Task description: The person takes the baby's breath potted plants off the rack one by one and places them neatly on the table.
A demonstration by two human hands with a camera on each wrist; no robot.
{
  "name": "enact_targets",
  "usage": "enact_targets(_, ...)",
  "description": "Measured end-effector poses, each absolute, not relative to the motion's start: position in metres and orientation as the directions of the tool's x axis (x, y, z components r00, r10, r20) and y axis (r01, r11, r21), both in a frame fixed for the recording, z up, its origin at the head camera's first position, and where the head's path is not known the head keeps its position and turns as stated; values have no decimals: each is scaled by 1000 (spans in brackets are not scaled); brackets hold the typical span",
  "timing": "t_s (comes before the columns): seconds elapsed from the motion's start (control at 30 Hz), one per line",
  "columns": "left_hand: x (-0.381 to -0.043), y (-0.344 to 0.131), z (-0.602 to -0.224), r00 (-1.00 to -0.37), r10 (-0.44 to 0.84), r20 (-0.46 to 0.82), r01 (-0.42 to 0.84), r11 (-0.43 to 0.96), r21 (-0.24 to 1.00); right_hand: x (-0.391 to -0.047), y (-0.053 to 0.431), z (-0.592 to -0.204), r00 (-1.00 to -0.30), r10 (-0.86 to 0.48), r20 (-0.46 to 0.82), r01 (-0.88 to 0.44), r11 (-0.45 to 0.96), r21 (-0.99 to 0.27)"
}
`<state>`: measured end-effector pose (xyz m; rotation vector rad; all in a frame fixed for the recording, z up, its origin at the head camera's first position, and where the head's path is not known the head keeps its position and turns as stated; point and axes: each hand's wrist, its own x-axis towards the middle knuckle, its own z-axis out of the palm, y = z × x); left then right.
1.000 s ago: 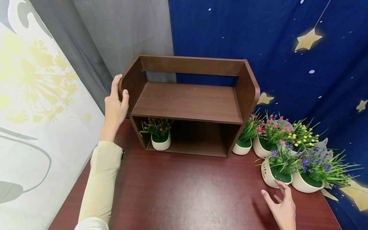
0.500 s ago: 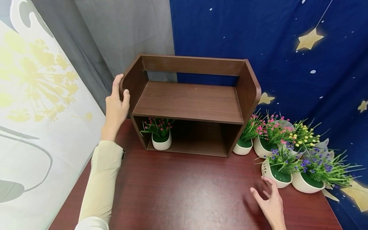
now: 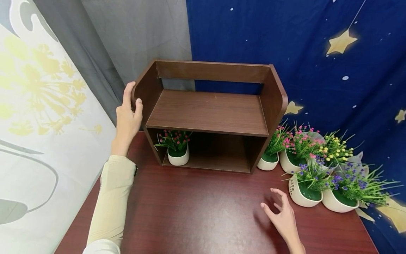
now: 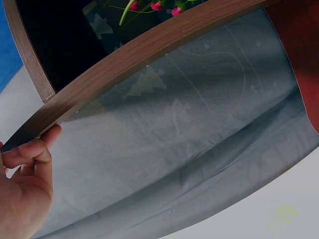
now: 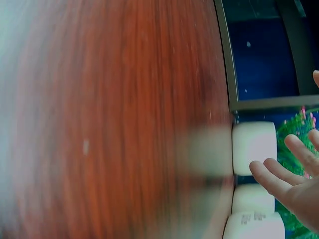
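A dark brown two-tier wooden shelf [image 3: 207, 111] stands on the table. My left hand [image 3: 127, 114] grips the front edge of its left side panel, thumb inside and fingers outside; in the left wrist view the fingers [image 4: 37, 152] curl at the panel's edge. My right hand [image 3: 282, 215] hovers over the table with fingers spread and slightly bent, holding nothing. Just to its right is a white pot of purple flowers [image 3: 306, 190] marked "Life". Inside the lower tier, at the left, sits a white pot with dark pink flowers [image 3: 177, 156].
Right of the shelf are more white pots: pink flowers [image 3: 268, 163] against its side, a fuller pink plant [image 3: 290, 162], yellow flowers [image 3: 336, 151] behind, and purple flowers [image 3: 342, 201] near the edge of the reddish-brown table [image 3: 196, 208]. Curtains [image 3: 238, 35] hang behind.
My right hand has moved left, away from the front purple-flower pot, its fingers still spread. My left hand stays on the shelf's side panel, and the pots have not moved.
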<state>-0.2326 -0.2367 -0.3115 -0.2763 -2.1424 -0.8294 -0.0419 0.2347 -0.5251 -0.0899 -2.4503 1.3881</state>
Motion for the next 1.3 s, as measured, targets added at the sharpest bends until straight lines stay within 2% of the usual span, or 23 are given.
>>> enact_targets(0.27, -233, -236, -311, -643, -79, 761, 444, 772, 455, -50, 216, -527, -954, 116, 277, -189, 483, -855)
enact_targets(0.43, -233, -237, -311, -646, -76, 760, 443, 773, 454, -49, 194, -503, -951, 59, 305, -248, 447, -859)
enact_targets(0.53, -233, -237, -311, -650, -75, 756, 445, 769, 459, -50, 183, -493, -952, 40, 304, -260, 422, -869)
enact_targets(1.3, -232, -236, -310, -655, -81, 752, 430, 778, 458, -70, 141, -491, -937, -85, 338, -348, 301, -888)
